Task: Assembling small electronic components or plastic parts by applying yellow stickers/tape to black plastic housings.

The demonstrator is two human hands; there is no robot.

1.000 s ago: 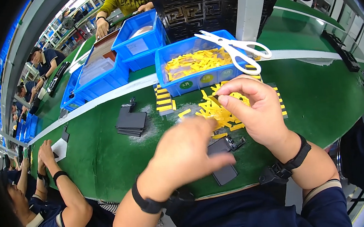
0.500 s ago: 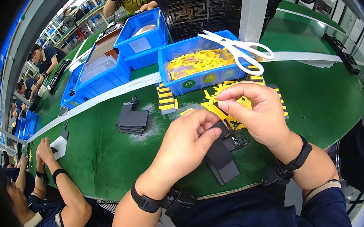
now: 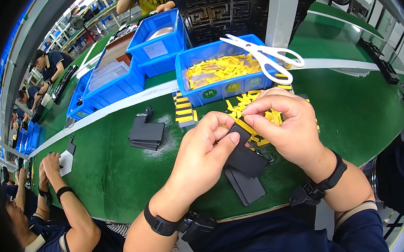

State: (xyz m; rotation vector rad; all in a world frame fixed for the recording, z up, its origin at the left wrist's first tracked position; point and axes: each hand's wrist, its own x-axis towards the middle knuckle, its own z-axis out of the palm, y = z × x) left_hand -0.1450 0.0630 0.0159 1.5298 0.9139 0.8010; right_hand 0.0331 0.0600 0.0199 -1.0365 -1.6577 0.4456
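Note:
My left hand (image 3: pixel 203 152) grips a flat black plate (image 3: pixel 244 156), thumb on top and fingers beneath, tilted above the green table. My right hand (image 3: pixel 286 123) is closed in a pinch at the plate's upper end, touching or holding a small yellow strip (image 3: pixel 241 122); the fingertips partly hide it. Beyond the hands lies a loose pile of yellow strips (image 3: pixel 243 102). More black plates (image 3: pixel 246 187) lie below the held one, near the table edge. Further left sits a stack of black plates (image 3: pixel 146 133), roughly L-shaped.
A blue bin (image 3: pixel 227 89) of yellow pieces stands ahead, with white-handled scissors (image 3: pixel 268 55) across its right corner. Black-and-yellow striped sheets (image 3: pixel 184 107) lie beside it. More blue bins (image 3: pixel 114 88) stand at the left back. A co-worker (image 3: pixel 70 209) sits at my left.
My left hand has raised and turned the black plate, so its broad face shows more and covers part of the plates below. My right hand stays pinched near its upper end.

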